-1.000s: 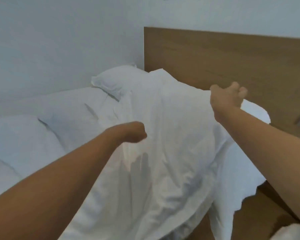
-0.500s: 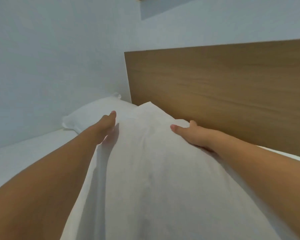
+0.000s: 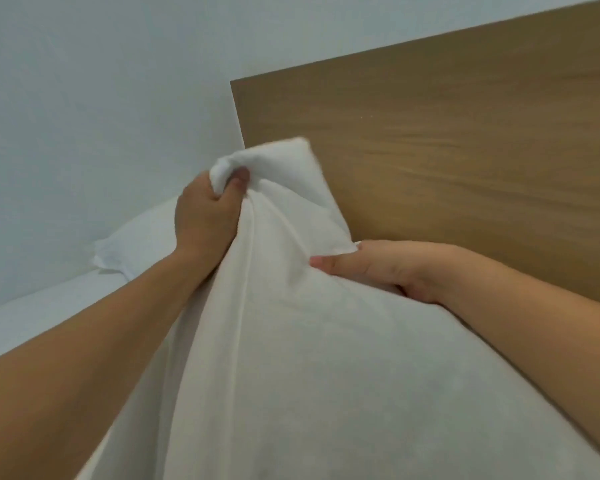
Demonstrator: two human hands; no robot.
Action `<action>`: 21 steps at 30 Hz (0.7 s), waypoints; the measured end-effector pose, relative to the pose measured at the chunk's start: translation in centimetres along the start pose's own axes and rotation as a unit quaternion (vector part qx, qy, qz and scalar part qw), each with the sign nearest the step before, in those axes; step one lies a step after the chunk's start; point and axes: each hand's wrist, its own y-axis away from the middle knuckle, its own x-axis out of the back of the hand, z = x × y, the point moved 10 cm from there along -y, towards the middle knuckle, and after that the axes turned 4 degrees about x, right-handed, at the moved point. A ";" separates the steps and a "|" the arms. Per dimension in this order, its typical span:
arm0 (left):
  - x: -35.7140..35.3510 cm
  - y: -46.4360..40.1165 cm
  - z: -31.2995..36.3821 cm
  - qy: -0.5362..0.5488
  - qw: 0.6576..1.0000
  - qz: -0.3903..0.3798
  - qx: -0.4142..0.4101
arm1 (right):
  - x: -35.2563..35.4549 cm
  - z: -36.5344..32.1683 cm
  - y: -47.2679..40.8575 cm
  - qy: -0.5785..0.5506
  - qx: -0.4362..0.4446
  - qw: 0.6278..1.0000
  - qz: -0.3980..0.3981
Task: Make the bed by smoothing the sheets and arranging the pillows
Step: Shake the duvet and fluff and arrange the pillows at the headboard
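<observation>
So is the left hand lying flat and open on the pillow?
No, the left hand is closed in a grip on a bunched corner of the pillow.

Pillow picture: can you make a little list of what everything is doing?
left hand: gripping a bunched top corner of the near pillow
right hand: holding the near pillow's right side, thumb on top
near pillow: lifted, white, in front of the headboard
far pillow: lying on the bed by the wall
</observation>
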 end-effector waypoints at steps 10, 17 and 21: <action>-0.8 12.4 -10.0 -0.012 0.759 -0.523 0.388 | 0.0 -2.2 1.3 0.349 0.072 0.934 0.028; 0.7 17.4 -5.9 -0.232 0.791 -0.526 0.209 | 1.5 0.1 2.1 0.334 0.119 0.922 0.157; 1.1 18.5 -4.5 -0.090 0.905 -0.357 0.213 | 1.3 3.1 1.5 0.269 0.111 0.938 0.190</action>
